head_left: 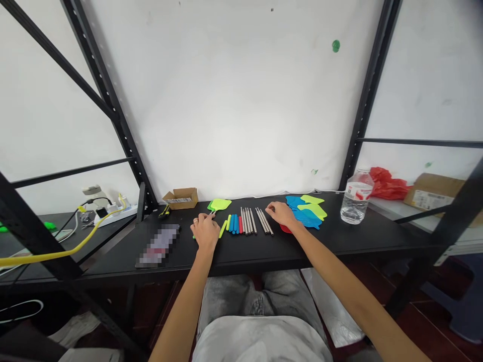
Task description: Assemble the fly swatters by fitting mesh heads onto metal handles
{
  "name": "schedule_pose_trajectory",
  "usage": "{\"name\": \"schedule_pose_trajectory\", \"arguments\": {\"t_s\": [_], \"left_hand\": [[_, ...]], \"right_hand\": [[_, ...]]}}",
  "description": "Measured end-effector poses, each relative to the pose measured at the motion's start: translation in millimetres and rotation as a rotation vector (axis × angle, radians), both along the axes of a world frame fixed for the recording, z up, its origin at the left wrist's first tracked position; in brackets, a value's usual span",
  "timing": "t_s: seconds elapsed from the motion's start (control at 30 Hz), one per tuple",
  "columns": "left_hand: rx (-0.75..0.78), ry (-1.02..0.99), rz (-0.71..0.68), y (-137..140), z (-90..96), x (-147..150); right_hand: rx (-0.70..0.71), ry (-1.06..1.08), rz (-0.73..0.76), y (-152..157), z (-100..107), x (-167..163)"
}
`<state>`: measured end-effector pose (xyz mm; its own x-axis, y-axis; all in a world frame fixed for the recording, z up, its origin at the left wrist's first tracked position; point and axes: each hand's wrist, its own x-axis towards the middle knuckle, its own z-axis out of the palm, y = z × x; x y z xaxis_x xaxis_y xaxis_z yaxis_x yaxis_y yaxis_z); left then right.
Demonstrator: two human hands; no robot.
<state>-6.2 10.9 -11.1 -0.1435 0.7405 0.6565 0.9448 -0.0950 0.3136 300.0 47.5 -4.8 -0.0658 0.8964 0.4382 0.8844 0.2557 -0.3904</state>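
My left hand [206, 232] is curled low over the black tabletop, just below a yellow-green flat paddle [220, 204]. A short bit of metal shows between the fingers and that paddle; what the fingers grip is hidden. Beside it lie yellow-green tubes [223, 229], blue tubes [234, 224] and a red tube [240, 224]. Several slim metal rods [248, 221] lie in a row, with a second group of metal rods [264, 221] near my right hand [281, 213]. Its fingers are bent together, their tips close to the rods and left of the blue flat pieces [307, 218].
A small cardboard box [181, 198] and a black-and-yellow tool [164, 212] lie at the back left. Nearer is a blurred flat object [160, 246]. A water bottle [356, 197] stands right, before a black shelf post [368, 95]. A yellow cable [49, 256] crosses the left.
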Motion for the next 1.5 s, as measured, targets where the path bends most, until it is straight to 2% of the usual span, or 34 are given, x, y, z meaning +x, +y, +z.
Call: {"name": "schedule_pose_trajectory", "arguments": {"t_s": [0.1,0.17,0.53,0.67,0.8,1.0,1.13,1.2,1.3,1.5], "left_hand": [[-0.07,0.093,-0.203,2.8,-1.4,3.2],[-0.143,0.139,-0.263,4.8,-2.6,4.7],[-0.305,0.218,-0.265,1.8,0.9,8.2],[-0.336,0.255,-0.292,-0.3,1.4,8.4],[-0.311,0.241,-0.338,0.7,-0.4,6.2],[-0.264,0.182,-0.28,5.5,-2.9,4.0],[-0.126,0.128,-0.318,11.2,-5.9,1.3],[-0.07,0.122,-0.38,13.7,-7.9,0.3],[-0.076,0.146,-0.443,15.1,-9.6,0.1],[-0.08,0.142,-0.554,7.9,-6.3,3.3]], "right_hand": [[-0.044,-0.063,-0.013,-5.5,1.7,-4.9],[-0.074,-0.113,-0.014,-8.5,1.8,-9.0],[-0.221,-0.198,-0.092,-10.0,4.2,-25.1],[-0.217,-0.173,-0.107,-10.2,5.0,-26.6],[-0.17,0.071,0.003,-8.3,4.9,-18.8],[-0.155,0.924,0.199,-1.2,6.1,-13.2],[-0.199,1.239,0.322,-1.3,10.1,-10.6],[-0.239,1.314,0.351,-2.0,11.9,-9.4],[-0.283,1.345,0.376,-3.5,13.1,-9.8],[-0.367,1.216,0.527,-11.2,13.2,-16.8]]}}
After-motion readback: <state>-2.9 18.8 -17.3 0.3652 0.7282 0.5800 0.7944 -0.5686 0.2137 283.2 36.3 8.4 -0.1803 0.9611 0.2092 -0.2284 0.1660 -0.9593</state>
